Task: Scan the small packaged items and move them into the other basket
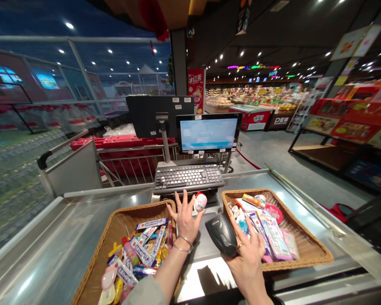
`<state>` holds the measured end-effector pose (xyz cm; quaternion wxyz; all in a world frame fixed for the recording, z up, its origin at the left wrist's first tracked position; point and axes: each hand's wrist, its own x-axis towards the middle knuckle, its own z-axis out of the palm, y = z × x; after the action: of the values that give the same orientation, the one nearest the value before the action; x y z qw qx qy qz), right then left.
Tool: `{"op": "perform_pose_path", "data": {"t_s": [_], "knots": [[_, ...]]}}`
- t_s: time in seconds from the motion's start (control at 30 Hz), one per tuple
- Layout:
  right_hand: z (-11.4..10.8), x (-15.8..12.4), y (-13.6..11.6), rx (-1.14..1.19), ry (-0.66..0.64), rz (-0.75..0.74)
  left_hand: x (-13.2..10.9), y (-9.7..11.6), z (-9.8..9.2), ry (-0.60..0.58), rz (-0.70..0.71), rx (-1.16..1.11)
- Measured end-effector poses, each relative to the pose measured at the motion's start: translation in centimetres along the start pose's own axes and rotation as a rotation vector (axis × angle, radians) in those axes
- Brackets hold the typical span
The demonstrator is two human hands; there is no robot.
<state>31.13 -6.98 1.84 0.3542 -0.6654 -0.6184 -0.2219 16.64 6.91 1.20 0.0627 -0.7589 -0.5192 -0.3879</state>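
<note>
My left hand [186,221] reaches over the counter just in front of the keyboard, its other fingers fanned out. Between its thumb and index finger is a small pink-and-white egg-shaped packet [200,202] with a red top and a barcode facing me. My right hand [246,250], a ring on one finger, grips a black barcode scanner [221,234] low over the counter; its thumb is hidden. Beside my left forearm is a wicker basket [97,250] of candy sticks and small wrapped sweets. Right of the scanner, another wicker basket [311,241] holds several packets.
A keyboard [189,176] stands before a lit monitor [208,134]; a second screen [152,116] faces away. The metal counter [70,224] has a raised edge. Behind it are a cart [130,163] and, at right, a shelf of boxes [346,123].
</note>
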Motion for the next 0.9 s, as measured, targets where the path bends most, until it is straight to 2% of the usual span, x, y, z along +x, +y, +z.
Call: {"op": "perform_pose_path", "data": {"t_s": [0.27, 0.57, 0.9], "knots": [[-0.1, -0.4, 1.0, 0.018, -0.027, 0.119, 0.4, 1.2, 0.2, -0.008, 0.021, -0.036], [-0.2, -0.6, 2.7, -0.005, 0.055, 0.166, 0.5, 2.8, 1.3, -0.001, 0.063, -0.063], [-0.8, -0.6, 4.4, -0.015, 0.121, 0.244, 0.9, 5.8, 2.0, 0.022, 0.113, -0.138]]}}
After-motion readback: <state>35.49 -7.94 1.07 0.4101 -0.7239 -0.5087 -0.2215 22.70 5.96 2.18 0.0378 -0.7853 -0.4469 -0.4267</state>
